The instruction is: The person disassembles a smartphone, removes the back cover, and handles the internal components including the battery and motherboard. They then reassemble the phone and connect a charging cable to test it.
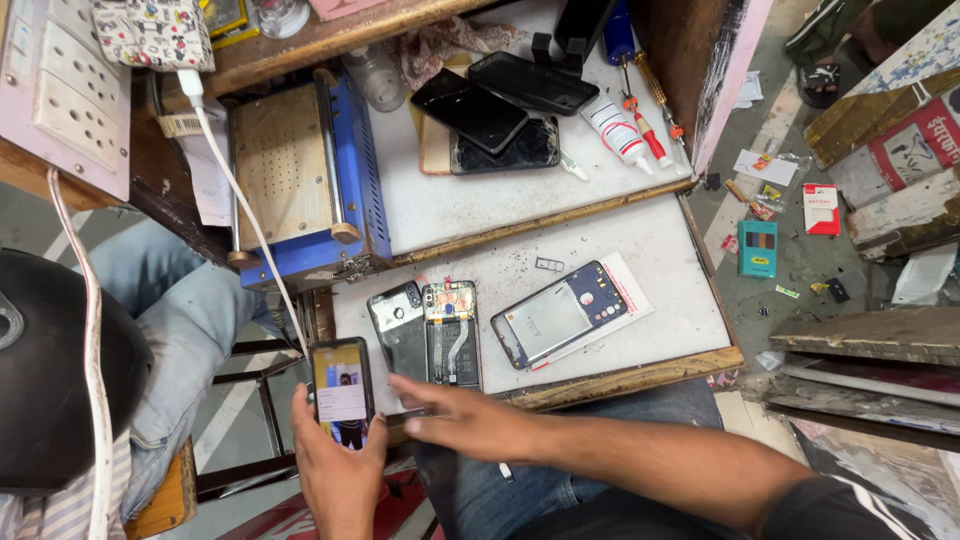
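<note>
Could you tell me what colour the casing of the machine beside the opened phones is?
Blue casing on the machine, with a tan top plate; the head view shows it.

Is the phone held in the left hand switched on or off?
On: the phone in the left hand has a lit screen showing a picture.

Lit phone [341, 392] upright in fingers; opened phone [452, 334] flat on white board
</note>
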